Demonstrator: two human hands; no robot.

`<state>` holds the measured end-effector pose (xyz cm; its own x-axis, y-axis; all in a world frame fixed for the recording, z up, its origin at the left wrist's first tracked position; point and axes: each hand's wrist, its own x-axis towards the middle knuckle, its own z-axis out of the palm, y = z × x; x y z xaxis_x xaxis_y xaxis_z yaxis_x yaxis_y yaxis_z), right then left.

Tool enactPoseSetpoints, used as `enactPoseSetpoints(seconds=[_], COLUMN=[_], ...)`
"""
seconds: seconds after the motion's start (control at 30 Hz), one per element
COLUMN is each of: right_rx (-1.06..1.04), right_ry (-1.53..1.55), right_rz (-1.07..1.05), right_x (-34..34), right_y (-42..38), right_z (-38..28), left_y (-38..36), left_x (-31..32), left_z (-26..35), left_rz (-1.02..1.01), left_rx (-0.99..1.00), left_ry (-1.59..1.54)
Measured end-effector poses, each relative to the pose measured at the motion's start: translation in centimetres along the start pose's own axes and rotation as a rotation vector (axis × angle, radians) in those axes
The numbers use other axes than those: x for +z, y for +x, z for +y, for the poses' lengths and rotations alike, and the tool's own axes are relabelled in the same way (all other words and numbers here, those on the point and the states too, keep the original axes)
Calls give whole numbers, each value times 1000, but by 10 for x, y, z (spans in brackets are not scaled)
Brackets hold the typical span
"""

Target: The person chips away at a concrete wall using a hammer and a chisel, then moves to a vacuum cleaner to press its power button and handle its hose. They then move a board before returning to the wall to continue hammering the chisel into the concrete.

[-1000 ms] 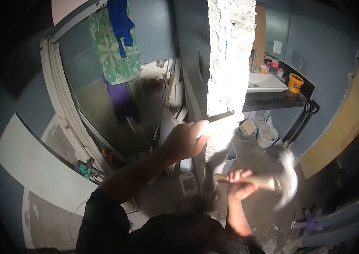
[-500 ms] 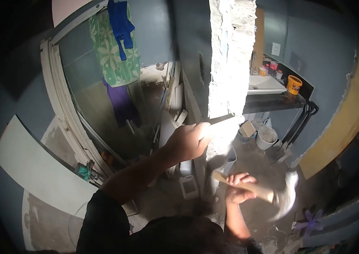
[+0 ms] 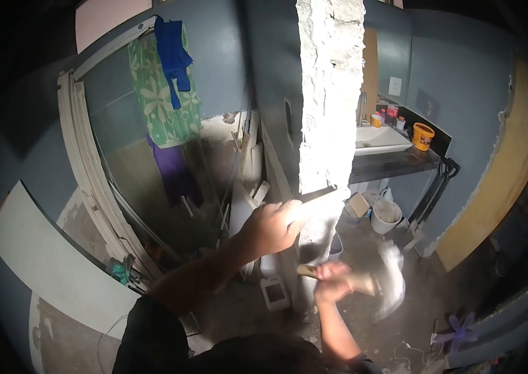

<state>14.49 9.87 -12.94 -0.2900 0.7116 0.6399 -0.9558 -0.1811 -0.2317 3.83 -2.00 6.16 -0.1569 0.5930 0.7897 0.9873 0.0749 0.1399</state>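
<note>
My left hand (image 3: 271, 227) is closed around a chisel (image 3: 318, 201), a pale straight tool that points right across the rough, broken edge of the wall (image 3: 331, 93). Whether its tip touches the wall is hard to see in the glare. Lower and to the right, my right hand (image 3: 332, 282) grips a hammer (image 3: 363, 283) by its wooden handle. The hammer's metal head is smeared by motion and apart from the chisel.
Leaning boards (image 3: 257, 162) and a white jug (image 3: 274, 293) stand left of the wall edge. Right of it are a sink (image 3: 379, 138), an orange tub (image 3: 423, 136) and a white bucket (image 3: 386, 215). A pale panel (image 3: 58, 268) leans at the left.
My right hand and the hammer have shifted left and slightly upward relative to the wall. The chisel stays at the wall edge in my left hand. The camera view has shifted a little.
</note>
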Motion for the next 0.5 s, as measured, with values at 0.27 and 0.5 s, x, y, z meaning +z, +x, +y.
enactPoseSetpoints(seconds=[0.27,0.5], right_rx=[164,452], right_ry=[-49,-329], right_rz=[90,141], right_x=[10,15], right_y=[20,14], right_z=[-43,1], left_y=[3,10], left_x=[-7,-11], left_z=[3,14], left_rz=[-141,-96], left_rx=[-74,-36], left_ry=[31,-8])
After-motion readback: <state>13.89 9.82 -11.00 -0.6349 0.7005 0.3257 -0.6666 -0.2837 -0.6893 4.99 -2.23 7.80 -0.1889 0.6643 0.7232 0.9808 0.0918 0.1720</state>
